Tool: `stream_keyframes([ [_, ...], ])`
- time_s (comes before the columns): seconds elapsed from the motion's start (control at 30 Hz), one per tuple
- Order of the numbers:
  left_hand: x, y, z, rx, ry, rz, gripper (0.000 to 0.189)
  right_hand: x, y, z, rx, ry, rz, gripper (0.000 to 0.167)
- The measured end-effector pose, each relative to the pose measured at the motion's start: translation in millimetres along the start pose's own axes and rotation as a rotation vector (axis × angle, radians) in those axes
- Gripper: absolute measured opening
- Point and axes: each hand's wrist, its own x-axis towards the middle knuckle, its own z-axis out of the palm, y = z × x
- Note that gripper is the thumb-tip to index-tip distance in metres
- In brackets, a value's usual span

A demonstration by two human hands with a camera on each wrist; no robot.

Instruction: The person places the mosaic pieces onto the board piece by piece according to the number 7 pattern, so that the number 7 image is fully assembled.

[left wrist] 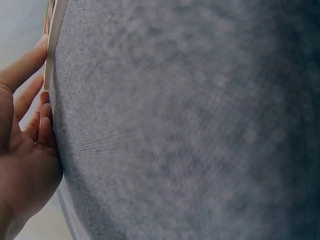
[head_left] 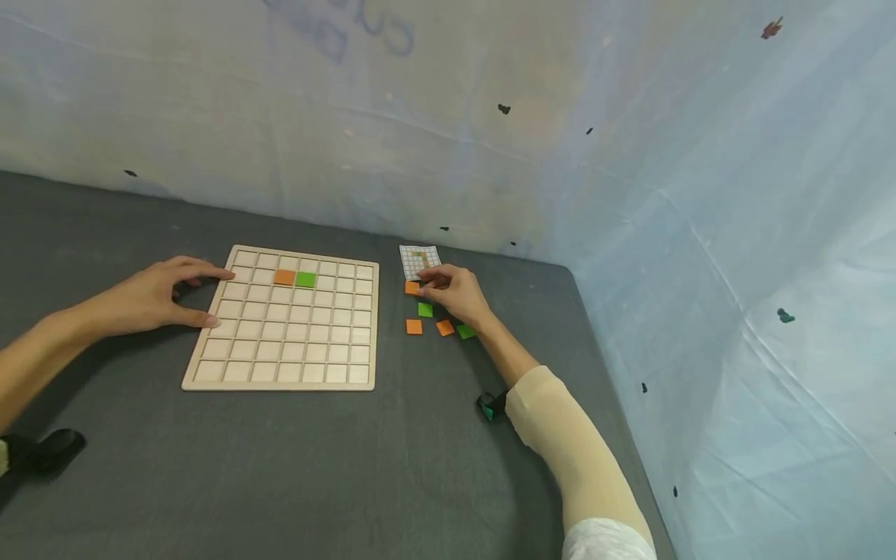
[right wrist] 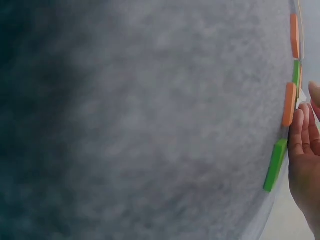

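Observation:
A pale wooden grid board (head_left: 274, 333) lies on the dark table. An orange tile (head_left: 284, 278) and a green tile (head_left: 306, 280) sit side by side in its cells near the far edge. My left hand (head_left: 164, 292) touches the board's left side with thumb and index fingertip spread apart; in the left wrist view, fingertips meet the board's edge (left wrist: 56, 30). Right of the board, my right hand (head_left: 456, 294) reaches over the table, thumb and fingertips right at another orange tile (head_left: 411, 288). In the right wrist view, its fingers (right wrist: 306, 130) extend low beside the tiles.
A small printed grid card (head_left: 413, 260) lies just beyond the right hand. Around that hand are a green tile (head_left: 425, 309), an orange tile (head_left: 414, 327), another orange tile (head_left: 445, 327) and a green tile (head_left: 466, 331). Pale sheeting (head_left: 420, 155) rises behind and to the right.

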Motion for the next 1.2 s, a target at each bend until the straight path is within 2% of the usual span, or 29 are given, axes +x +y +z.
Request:
stream_keyframes([
  [0.2,-0.7,-0.6,-0.1,-0.017,0.0,0.011,0.075,-0.2,4,0,-0.013,-0.012,0.019,0.03],
  [0.63,-0.5,-0.4,-0.1,-0.029,-0.002,0.029,0.074,2.3,4,11,-0.142,-0.008,-0.009,0.029],
  [0.83,-0.7,-1.0,-2.2,-0.026,-0.018,0.015,0.076,2.4,0,14,-0.189,-0.001,-0.012,0.032],
  [1.2,-1.2,-0.4,-0.3,-0.029,-0.025,0.005,0.076,1.6,-1,13,-0.196,0.009,-0.015,0.027],
])
